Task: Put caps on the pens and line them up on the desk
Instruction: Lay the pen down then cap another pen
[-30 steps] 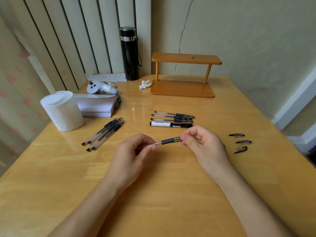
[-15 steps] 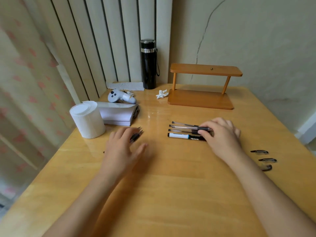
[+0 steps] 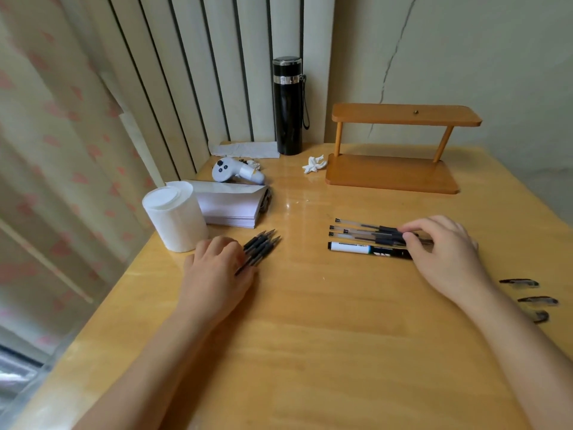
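Left hand (image 3: 217, 268) flat on uncapped pens (image 3: 260, 246) — right grip (image 3: 440, 246) pinching a capped pen (image 3: 372, 233).

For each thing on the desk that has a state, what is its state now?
Uncapped pens: bundled, under left hand.
Capped pens: in a row, right hand on them.
Marker: capped, lying flat.
Loose caps: off, lying apart.
Flask: upright, closed.

- One head-worn camera looks forward and down across the desk (image 3: 310, 352) from its near edge.
- It faces the back wall (image 3: 465, 57) and the blinds (image 3: 186, 72).
- Both forearms reach in from the bottom, close to the wide-angle lens.
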